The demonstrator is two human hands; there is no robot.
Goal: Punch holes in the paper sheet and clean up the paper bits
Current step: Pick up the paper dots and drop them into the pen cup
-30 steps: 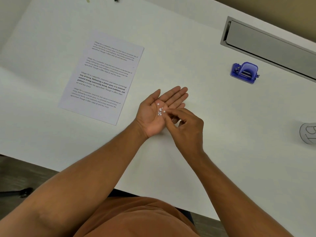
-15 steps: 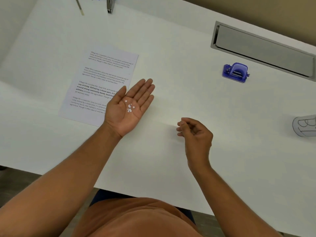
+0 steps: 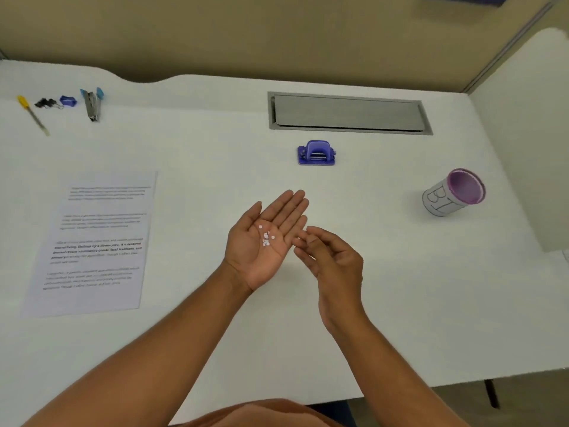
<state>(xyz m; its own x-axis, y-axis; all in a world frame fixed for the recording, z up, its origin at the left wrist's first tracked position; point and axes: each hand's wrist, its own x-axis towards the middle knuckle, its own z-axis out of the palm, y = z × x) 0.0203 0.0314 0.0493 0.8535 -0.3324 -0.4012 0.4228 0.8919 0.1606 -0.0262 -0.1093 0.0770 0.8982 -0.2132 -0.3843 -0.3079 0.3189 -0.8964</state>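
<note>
Left hand (image 3: 264, 241) palm up, fingers straight, grip wide, paper bits (image 3: 266, 237) on palm. Right hand (image 3: 331, 260) just beside it, fingers loosely curled, grip empty. Paper sheet (image 3: 95, 241) flat on tabletop (image 3: 215, 167) at left. Cup (image 3: 452, 192) at right. Hole punch (image 3: 316, 153) beyond hands.

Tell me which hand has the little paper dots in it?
The left hand, lying flat with its palm up. The white paper dots sit in the middle of that palm. The right hand beside it has loosely curled fingers and holds nothing.
</note>
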